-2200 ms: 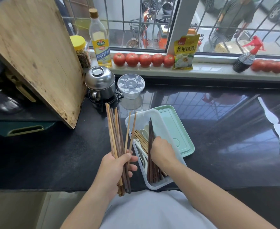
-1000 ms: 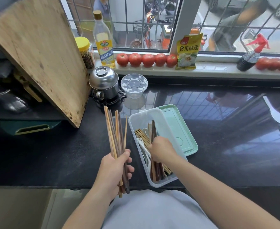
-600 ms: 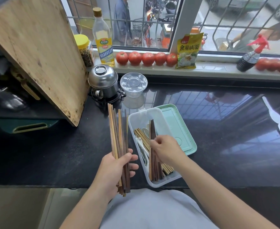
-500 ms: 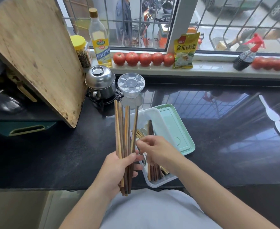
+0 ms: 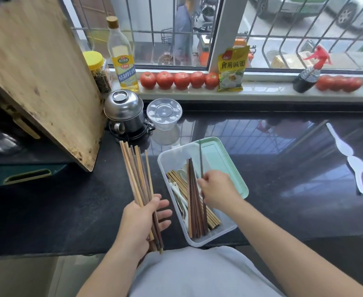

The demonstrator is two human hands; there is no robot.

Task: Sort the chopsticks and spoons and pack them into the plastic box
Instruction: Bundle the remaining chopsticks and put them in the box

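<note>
Fingers [image 5: 162, 205] of our left hand [image 5: 143, 219] wrapped round mixed bundle of light and dark wooden chopsticks [image 5: 136, 174], long axis running from counter's near edge toward back, tips fanned slightly left. Our right hand [image 5: 216, 190] pinches single dark chopstick [image 5: 201, 159], nearly parallel, far end over pale green lid [image 5: 219, 159]. Clear rectangular plastic box [image 5: 219, 234] at near edge of black countertop [image 5: 58, 206] holds dark chopsticks [image 5: 194, 200], light bamboo chopsticks [image 5: 178, 181], white spoons [image 5: 181, 173], all lengthwise.
</note>
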